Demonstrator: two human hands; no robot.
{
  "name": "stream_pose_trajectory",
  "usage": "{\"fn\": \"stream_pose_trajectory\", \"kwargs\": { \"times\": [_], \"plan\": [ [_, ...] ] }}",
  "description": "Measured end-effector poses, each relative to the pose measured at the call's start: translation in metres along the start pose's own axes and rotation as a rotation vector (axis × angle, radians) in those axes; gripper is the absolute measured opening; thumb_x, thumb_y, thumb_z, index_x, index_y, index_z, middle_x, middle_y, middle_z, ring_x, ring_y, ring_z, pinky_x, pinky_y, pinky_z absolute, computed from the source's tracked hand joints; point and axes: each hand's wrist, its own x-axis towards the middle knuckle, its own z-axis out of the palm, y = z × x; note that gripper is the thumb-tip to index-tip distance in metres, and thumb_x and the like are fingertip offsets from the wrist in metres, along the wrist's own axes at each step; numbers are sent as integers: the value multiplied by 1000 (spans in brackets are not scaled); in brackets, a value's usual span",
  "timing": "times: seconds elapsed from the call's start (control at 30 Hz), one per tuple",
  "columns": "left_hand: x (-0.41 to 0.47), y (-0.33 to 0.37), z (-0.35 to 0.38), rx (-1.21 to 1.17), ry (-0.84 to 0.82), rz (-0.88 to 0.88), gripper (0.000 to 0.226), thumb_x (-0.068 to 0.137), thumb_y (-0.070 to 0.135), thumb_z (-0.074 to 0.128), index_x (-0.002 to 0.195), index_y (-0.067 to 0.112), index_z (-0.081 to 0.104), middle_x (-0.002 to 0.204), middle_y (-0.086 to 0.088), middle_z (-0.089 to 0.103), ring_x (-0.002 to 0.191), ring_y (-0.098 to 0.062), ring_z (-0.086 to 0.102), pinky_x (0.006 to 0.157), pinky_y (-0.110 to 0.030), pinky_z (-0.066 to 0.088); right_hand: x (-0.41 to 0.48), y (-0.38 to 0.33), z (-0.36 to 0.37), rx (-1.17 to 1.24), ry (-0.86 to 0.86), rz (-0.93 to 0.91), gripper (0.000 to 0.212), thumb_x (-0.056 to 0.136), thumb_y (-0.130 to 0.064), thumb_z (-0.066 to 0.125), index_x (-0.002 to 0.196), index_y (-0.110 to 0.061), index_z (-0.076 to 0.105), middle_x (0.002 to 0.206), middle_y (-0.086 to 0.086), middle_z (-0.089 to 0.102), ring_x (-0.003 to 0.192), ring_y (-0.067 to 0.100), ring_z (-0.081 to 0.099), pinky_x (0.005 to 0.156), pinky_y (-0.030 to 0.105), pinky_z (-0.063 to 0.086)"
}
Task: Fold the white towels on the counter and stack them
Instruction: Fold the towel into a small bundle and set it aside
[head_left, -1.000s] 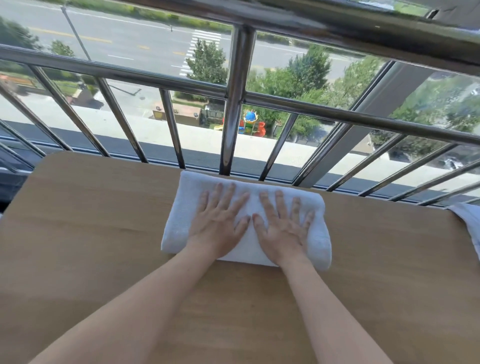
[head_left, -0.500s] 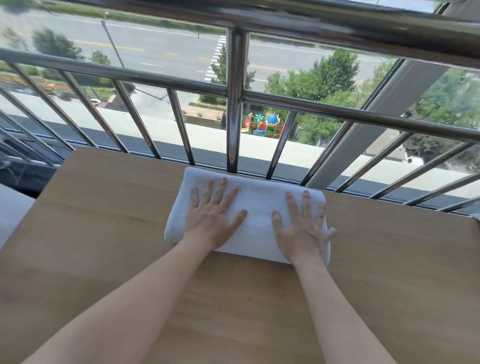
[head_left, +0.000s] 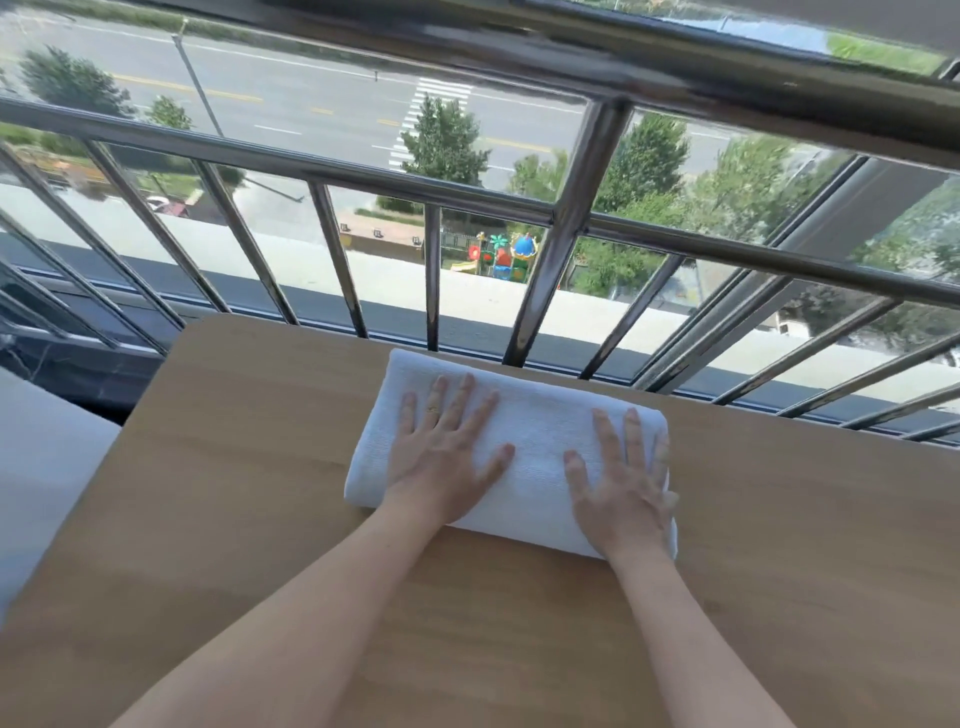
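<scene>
A pale wooden counter (head_left: 234, 545) fills the lower frame, against a steel railing (head_left: 569, 218) across the middle. Beyond, daylight shows a road (head_left: 322, 88) upper left, trees (head_left: 444, 140), a colourful playground (head_left: 506, 257).

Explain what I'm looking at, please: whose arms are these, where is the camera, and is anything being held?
There is no machine here. These are a person's two bare arms, seen from a wide-angle camera worn on their head, looking forward and down. On the wooden counter lies one folded white towel. The left hand and the right hand lie flat on it with fingers spread, pressing it down. Neither hand grips anything. Behind the counter stands a metal railing, with a street, trees and a playground far below.
</scene>
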Motion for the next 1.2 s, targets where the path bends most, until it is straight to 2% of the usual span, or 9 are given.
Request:
{"fn": "stream_pose_trajectory", "kwargs": {
  "times": [0.17, 0.43, 0.53, 0.7, 0.97, 1.2],
  "plan": [
    [-15, -98, -22, 9, 22, -9, 78, 86, 80, -3, 155, 45, -12, 163, 12, -21, 150, -15, -24, 120, -45, -19, -18, -97, 26, 12, 23, -8, 66, 92, -70, 14, 151, -52, -8, 164, -16, -16, 151, 24, -18, 104, 59, 31],
    [-11, -243, -60, 22, 42, -85, 77, 89, 79, 3, 156, 45, -7, 164, 14, -18, 150, -13, -22, 122, -46, -12, -1, -243, 51, 54, 13, -107, 55, 101, -56, 16, 153, -50, 1, 166, -12, -9, 151, 27, -10, 106, 59, 30],
    [1, -255, -66, 27, 26, -90, 76, 89, 78, 6, 156, 45, -7, 165, 13, -18, 150, -14, -23, 122, -47, -11, 15, -258, 51, 93, 18, -105, 52, 101, -52, 22, 152, -50, 9, 165, -12, -1, 150, 24, -8, 105, 60, 30],
    [9, -255, -63, 42, 32, -77, 77, 88, 76, 5, 157, 43, -6, 166, 9, -16, 152, -19, -21, 121, -50, -11, 20, -259, 55, 70, 44, -88, 52, 99, -54, 24, 149, -50, 10, 163, -14, 4, 149, 27, -2, 102, 59, 34],
    [3, -262, -64, 52, 32, -18, 76, 90, 75, 4, 157, 41, -9, 166, 7, -17, 151, -20, -22, 121, -50, -13, 7, -270, 61, -14, 21, -3, 54, 98, -56, 14, 148, -54, -8, 162, -19, -15, 151, 24, -12, 102, 57, 31],
    [7, -261, -60, 75, 43, -26, 76, 89, 75, 0, 156, 41, -10, 166, 7, -17, 151, -20, -22, 120, -49, -14, 16, -265, 59, 11, -38, -26, 56, 99, -57, 11, 150, -50, -11, 161, -18, -20, 150, 26, -20, 106, 58, 25]
  ]
}}
